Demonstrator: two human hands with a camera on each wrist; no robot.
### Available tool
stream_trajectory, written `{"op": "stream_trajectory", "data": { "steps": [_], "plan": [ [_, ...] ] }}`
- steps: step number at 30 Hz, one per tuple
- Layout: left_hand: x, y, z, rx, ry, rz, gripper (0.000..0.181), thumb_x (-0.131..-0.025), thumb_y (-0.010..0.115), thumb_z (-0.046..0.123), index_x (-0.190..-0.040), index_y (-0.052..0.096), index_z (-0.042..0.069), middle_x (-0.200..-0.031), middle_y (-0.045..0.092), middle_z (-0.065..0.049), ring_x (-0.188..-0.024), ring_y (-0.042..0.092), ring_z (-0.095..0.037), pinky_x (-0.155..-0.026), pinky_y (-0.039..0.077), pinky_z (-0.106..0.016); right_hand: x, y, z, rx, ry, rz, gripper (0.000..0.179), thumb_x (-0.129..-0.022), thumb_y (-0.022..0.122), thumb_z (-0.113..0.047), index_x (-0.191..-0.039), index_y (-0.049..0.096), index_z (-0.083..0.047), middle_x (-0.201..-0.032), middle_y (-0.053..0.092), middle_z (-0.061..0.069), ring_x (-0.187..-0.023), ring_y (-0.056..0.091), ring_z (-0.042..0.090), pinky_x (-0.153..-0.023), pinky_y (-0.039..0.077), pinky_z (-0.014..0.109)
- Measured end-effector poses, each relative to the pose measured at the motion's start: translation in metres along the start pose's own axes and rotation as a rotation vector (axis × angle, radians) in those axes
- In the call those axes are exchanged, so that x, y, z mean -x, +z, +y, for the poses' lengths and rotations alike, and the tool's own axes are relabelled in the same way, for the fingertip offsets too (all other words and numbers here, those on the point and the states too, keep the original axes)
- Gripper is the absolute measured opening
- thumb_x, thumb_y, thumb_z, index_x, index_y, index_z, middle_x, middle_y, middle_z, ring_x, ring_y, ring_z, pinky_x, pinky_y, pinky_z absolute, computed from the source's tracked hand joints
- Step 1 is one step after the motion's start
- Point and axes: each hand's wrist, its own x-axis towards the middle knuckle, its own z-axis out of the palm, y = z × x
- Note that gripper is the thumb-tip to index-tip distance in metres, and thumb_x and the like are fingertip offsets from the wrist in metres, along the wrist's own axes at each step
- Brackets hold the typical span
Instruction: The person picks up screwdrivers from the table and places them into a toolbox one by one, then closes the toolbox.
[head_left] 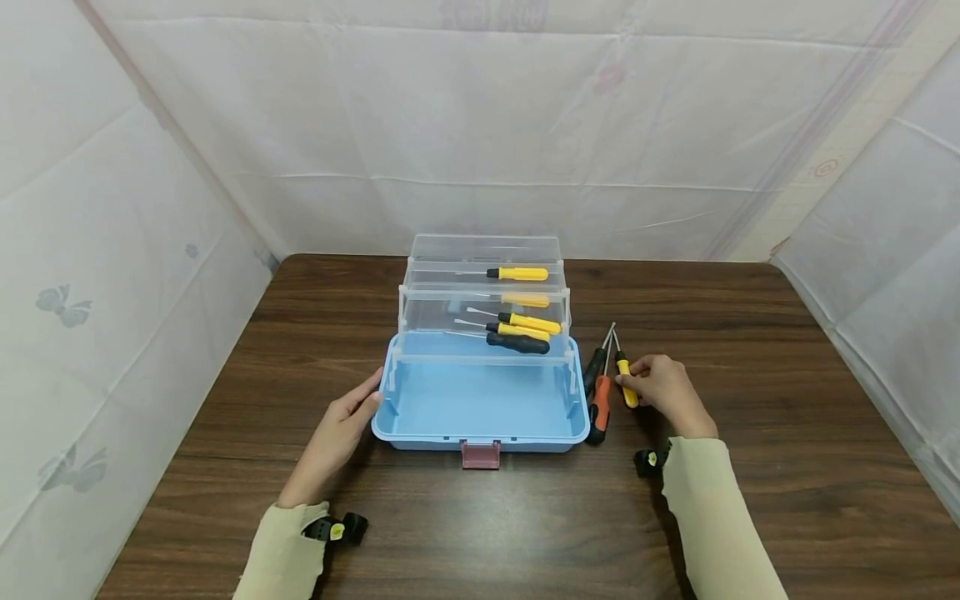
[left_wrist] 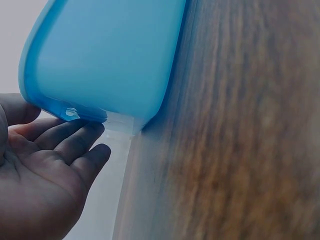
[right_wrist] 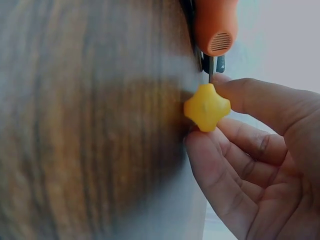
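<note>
My right hand (head_left: 663,392) pinches a screwdriver with a fluted yellow handle (head_left: 625,379) between thumb and fingertips. In the right wrist view the end of that yellow handle (right_wrist: 206,108) faces the camera, thumb and fingers on either side. Left of it lie an orange-and-black screwdriver (head_left: 602,400) and a black-handled one (head_left: 593,371). My left hand (head_left: 337,433) rests against the left side of the open blue toolbox (head_left: 480,439), thumb at its rim. In the left wrist view the fingers (left_wrist: 82,140) are extended, tips touching the box's side wall.
Clear stepped trays (head_left: 408,312) stand raised over the toolbox's back, holding several screwdrivers with yellow handles (head_left: 522,273) and one black handle (head_left: 517,342). A maroon latch (head_left: 480,455) hangs at the front. The wooden table (head_left: 487,533) meets white sheeting (head_left: 480,142) at the back.
</note>
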Motion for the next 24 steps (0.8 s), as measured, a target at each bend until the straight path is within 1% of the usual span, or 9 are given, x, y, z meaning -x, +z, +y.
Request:
{"op": "stream_trajectory", "data": {
  "steps": [8, 16, 24],
  "plan": [
    [-0.0003, 0.0001, -0.0001, 0.01, 0.017, -0.005, 0.054, -0.105, 0.037, 0.031, -0.15, 0.028, 0.003, -0.157, 0.026, -0.017, -0.145, 0.024, -0.036, -0.114, 0.026, -0.053, -0.0001, 0.0001, 0.0034, -0.032, -0.02, 0.013, 0.035, -0.093, 0.063, -0.022, -0.112, 0.061, 0.008, -0.097, 0.062, 0.02, -0.069, 0.062, 0.015, -0.063, 0.058, 0.027],
    [0.0, -0.0002, 0.0002, 0.011, 0.004, -0.006, 0.054, -0.105, 0.037, 0.032, -0.151, 0.028, 0.005, -0.157, 0.026, -0.015, -0.146, 0.023, -0.034, -0.115, 0.025, -0.053, 0.0, -0.0007, 0.0051, -0.026, -0.015, 0.025, 0.035, -0.093, 0.063, -0.023, -0.112, 0.061, 0.007, -0.096, 0.062, 0.019, -0.069, 0.06, 0.015, -0.06, 0.054, 0.025],
    [0.0, -0.0007, 0.0, 0.007, 0.008, -0.002, 0.054, -0.105, 0.038, 0.032, -0.15, 0.029, 0.005, -0.157, 0.027, -0.015, -0.145, 0.024, -0.034, -0.115, 0.025, -0.053, -0.0006, -0.0026, 0.0065, -0.018, -0.001, 0.034, 0.037, -0.094, 0.061, -0.025, -0.113, 0.061, 0.006, -0.099, 0.062, 0.02, -0.071, 0.06, 0.016, -0.059, 0.053, 0.025]
  ]
}}
